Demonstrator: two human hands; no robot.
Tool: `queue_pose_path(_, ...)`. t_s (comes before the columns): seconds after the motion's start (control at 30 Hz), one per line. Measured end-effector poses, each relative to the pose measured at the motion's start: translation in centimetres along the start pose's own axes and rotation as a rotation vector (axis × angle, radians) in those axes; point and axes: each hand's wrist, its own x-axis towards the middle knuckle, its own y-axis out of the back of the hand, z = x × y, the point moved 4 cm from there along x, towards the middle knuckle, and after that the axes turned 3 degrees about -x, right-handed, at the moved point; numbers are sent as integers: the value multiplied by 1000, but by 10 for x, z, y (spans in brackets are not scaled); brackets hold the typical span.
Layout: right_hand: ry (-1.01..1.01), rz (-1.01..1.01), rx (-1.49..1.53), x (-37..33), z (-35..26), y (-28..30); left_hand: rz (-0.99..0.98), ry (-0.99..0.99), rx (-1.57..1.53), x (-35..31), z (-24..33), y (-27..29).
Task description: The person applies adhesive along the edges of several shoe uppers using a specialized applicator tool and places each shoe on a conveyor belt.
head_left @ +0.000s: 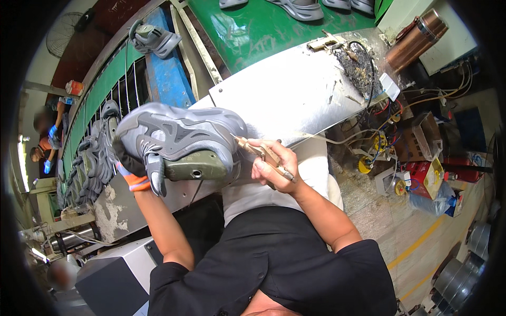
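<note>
My left hand [130,171], in an orange and dark glove, holds up a grey sneaker [184,129] by its toe end. The sneaker lies tilted on its side, and an olive-green shoe last [195,167] sticks out of its opening. Part of the left hand's fingers is hidden behind the shoe. My bare right hand [276,163] is closed around a brass-coloured nozzle gun [269,155] with a thin needle tip. The tip points at the sole edge near the heel; whether it touches, I cannot tell. A pale hose [337,141] runs close behind the right hand.
A white worktop [284,87] lies ahead, with dark glue residue [358,68] and a copper flask [416,39] at its far right. Several grey sneakers [89,158] line a green conveyor at left, where co-workers stand. Another sneaker [154,39] rests farther back. Boxes and cables crowd the right floor.
</note>
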Motion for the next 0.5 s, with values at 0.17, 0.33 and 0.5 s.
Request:
queue_pose_path(0.17, 62, 26, -73, 17, 9, -18, -20, 514, -528, -53, -6, 25)
queue_pose_path(0.33, 115, 59, -159, 33, 29, -38, 112, 873, -563, -145, -6, 68)
queue_pose_path(0.5, 74, 56, -215, 30, 36, -42, -43, 964, -234, -186, 56, 23)
